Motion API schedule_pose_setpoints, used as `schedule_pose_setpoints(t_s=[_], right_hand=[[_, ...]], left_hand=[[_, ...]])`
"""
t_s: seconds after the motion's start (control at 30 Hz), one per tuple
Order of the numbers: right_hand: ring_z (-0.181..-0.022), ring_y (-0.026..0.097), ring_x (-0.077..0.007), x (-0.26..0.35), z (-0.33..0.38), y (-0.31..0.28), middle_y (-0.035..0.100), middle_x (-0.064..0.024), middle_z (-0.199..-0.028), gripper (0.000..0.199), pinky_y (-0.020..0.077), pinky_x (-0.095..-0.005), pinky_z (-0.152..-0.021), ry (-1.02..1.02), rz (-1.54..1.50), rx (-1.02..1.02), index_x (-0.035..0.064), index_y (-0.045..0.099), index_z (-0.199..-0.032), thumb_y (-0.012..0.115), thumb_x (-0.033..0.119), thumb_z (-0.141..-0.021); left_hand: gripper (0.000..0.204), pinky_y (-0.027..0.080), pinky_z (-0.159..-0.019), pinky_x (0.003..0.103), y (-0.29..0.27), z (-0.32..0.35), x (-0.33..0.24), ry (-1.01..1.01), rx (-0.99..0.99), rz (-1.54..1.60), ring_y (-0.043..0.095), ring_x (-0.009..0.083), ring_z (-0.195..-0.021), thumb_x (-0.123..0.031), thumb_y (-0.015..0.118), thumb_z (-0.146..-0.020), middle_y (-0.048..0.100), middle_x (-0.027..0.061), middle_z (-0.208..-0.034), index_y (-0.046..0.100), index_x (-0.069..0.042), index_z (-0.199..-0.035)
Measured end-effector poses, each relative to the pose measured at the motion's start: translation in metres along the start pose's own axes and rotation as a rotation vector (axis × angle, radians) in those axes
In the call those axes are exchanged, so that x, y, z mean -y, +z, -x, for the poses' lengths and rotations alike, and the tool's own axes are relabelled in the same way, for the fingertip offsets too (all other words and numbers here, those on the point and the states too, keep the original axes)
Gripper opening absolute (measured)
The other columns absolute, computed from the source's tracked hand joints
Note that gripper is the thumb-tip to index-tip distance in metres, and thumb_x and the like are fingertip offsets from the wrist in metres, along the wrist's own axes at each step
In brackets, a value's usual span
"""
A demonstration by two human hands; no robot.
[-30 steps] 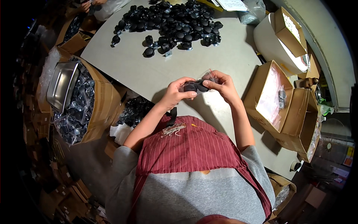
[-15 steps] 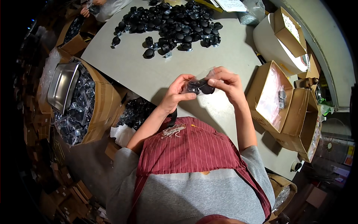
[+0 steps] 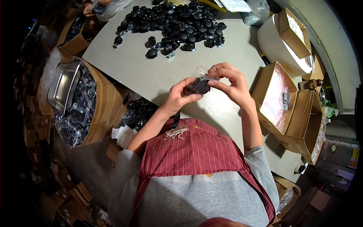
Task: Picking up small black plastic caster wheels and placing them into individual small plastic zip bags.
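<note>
Nearest is a striped red apron (image 3: 196, 151). Beyond it, above the worktop (image 3: 136, 72), the left hand (image 3: 181, 96) grips the left side of a clear bag (image 3: 201, 71) holding dark rounded parts (image 3: 203, 88); the right hand (image 3: 230, 84) pinches the bag's right side between thumb and fingers. Right of them stands an open cardboard box (image 3: 266, 119); farther, black casters (image 3: 183, 31) lie heaped.

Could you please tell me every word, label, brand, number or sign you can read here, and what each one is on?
None can be read with confidence.
White papers at the table's far edge: markings too small to read.
Label on the white tub: too small to read.
Yellow sheet, far right: too blurred to read.
Clear bag being held: no text that I can make out.
</note>
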State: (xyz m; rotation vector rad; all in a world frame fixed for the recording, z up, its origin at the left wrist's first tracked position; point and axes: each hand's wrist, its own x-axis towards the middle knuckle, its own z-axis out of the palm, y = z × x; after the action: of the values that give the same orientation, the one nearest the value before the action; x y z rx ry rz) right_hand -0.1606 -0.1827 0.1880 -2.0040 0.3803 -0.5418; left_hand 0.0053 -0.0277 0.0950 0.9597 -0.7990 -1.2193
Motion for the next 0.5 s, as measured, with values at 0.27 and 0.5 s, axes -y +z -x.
schedule_pose_setpoints(t_s=[0.27,0.5], right_hand=[[-0.104,0.064,-0.023,0.009,0.0,0.014,0.064,-0.0105,-0.115,0.02,0.0533,-0.0356,-0.087,-0.214,0.057,0.043,0.0034,0.076,-0.099,0.082,0.01,-0.081],[-0.107,0.063,-0.0272,0.011,-0.002,0.002,0.059,-0.0116,-0.124,0.012,0.0506,-0.0382,-0.092,-0.143,0.063,0.136,0.003,0.067,-0.093,0.076,0.008,-0.086]], left_hand=[[0.052,0.049,-0.096,0.027,0.011,-0.002,-0.007,0.202,0.014,-0.099,0.061,0.011,-0.109,-0.011,0.076,-0.09,0.065,0.0053,-0.122,0.055,0.003,-0.136],[0.049,0.051,-0.096,0.027,0.009,0.004,-0.014,0.139,-0.002,-0.061,0.063,0.0118,-0.109,-0.002,0.072,-0.092,0.065,0.0073,-0.124,0.053,0.003,-0.138]])
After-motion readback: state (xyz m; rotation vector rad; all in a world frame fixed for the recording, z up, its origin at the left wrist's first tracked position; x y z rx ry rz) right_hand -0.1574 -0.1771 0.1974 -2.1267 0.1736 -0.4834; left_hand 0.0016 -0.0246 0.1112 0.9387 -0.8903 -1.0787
